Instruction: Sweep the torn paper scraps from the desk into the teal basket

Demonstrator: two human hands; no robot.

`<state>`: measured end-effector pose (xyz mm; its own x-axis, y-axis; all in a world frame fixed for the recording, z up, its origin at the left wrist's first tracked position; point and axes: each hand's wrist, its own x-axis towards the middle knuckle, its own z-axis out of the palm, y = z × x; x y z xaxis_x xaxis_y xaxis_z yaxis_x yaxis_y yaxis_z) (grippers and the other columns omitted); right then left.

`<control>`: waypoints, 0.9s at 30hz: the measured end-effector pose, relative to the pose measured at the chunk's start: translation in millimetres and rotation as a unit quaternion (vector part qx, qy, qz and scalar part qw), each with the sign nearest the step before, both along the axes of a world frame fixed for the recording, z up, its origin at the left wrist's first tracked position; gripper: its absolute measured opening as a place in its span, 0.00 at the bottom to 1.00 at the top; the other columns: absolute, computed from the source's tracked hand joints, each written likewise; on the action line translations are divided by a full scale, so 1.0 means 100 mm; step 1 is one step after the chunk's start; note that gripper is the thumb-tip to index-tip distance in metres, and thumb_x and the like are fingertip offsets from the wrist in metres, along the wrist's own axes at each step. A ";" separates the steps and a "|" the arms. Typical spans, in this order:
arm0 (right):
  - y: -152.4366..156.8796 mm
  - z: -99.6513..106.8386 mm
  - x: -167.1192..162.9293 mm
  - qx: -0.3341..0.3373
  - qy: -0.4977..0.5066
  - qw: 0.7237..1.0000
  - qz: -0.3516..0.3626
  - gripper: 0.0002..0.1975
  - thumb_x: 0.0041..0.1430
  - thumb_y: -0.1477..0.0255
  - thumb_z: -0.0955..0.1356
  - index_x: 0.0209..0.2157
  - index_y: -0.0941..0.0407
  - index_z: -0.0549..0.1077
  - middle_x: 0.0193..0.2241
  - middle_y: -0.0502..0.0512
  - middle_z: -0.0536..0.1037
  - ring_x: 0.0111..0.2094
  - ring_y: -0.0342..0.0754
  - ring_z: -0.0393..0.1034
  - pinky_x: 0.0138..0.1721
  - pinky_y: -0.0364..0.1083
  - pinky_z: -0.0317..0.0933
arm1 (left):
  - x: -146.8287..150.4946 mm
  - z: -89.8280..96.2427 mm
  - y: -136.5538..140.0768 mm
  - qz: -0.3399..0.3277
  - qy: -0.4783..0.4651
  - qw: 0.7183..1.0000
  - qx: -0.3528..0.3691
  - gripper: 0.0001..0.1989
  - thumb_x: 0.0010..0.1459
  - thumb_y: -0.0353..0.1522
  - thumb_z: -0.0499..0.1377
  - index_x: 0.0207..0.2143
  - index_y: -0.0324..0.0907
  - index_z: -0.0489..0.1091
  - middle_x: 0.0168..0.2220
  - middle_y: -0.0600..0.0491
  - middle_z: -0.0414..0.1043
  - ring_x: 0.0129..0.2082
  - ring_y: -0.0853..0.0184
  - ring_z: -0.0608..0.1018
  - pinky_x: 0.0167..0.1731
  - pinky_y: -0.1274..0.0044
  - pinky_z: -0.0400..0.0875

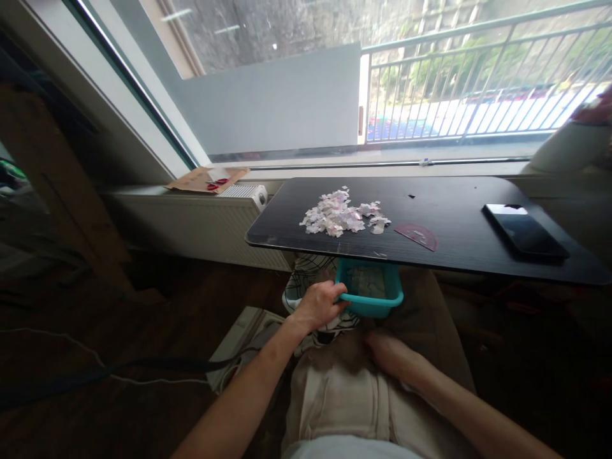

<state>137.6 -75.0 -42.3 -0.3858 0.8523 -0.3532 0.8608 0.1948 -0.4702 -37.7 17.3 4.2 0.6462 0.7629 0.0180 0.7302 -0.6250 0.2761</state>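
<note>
Below the table [444, 191], curled left hand [319, 305] grips basin [375, 308]

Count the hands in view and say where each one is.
2. The left hand grips the turquoise basin at its rim; the right hand, less clearly seen, is by the beige trousers. No others show.

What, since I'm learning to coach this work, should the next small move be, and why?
Probably raise the right hand to the paper scraps: they lie loose on the table, while the left hand holds the teal basin by its rim, below the table's near edge.
</note>
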 end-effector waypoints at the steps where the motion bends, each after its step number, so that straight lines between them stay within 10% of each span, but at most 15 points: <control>1: 0.00 0.07 -0.01 0.007 0.011 1.000 0.012 0.13 0.53 0.84 0.60 0.28 0.63 0.75 0.29 0.61 0.78 0.29 0.46 0.70 0.30 0.42 0.60 | 0.01 0.00 0.00 0.000 0.001 1.000 0.000 0.07 0.58 0.38 0.58 0.36 0.46 0.69 0.30 0.55 0.67 0.32 0.64 0.72 0.34 0.78 0.63; 6: -0.01 0.39 -0.30 0.028 0.088 0.987 0.131 0.15 0.53 0.79 0.61 0.37 0.55 0.77 0.35 0.53 0.80 0.36 0.45 0.72 0.38 0.40 0.60 | 0.00 0.02 -0.02 0.001 0.001 1.000 0.001 0.08 0.59 0.39 0.58 0.36 0.46 0.69 0.31 0.55 0.67 0.33 0.63 0.72 0.35 0.77 0.63; 14: -0.06 0.24 -0.86 0.028 0.034 0.981 0.188 0.14 0.51 0.78 0.62 0.33 0.66 0.78 0.31 0.68 0.79 0.31 0.53 0.73 0.31 0.45 0.63 | 0.00 0.03 -0.03 -0.005 0.006 1.000 0.006 0.07 0.58 0.39 0.58 0.35 0.46 0.69 0.30 0.55 0.67 0.32 0.64 0.72 0.33 0.78 0.63; 22: 0.16 0.77 -0.07 0.016 0.161 0.978 0.134 0.12 0.55 0.76 0.61 0.34 0.59 0.76 0.26 0.48 0.76 0.25 0.38 0.66 0.23 0.35 0.55 | 0.01 0.06 -0.06 -0.011 0.003 1.000 0.002 0.03 0.57 0.34 0.58 0.34 0.45 0.68 0.29 0.55 0.66 0.31 0.64 0.72 0.31 0.78 0.62; 27: 0.51 1.26 0.34 0.182 0.170 0.967 -0.054 0.11 0.57 0.74 0.61 0.34 0.58 0.75 0.30 0.52 0.76 0.30 0.42 0.67 0.30 0.39 0.57 | 0.13 0.11 -0.17 -0.020 0.003 1.000 -0.005 0.04 0.55 0.35 0.59 0.34 0.46 0.67 0.32 0.56 0.67 0.35 0.64 0.72 0.33 0.77 0.61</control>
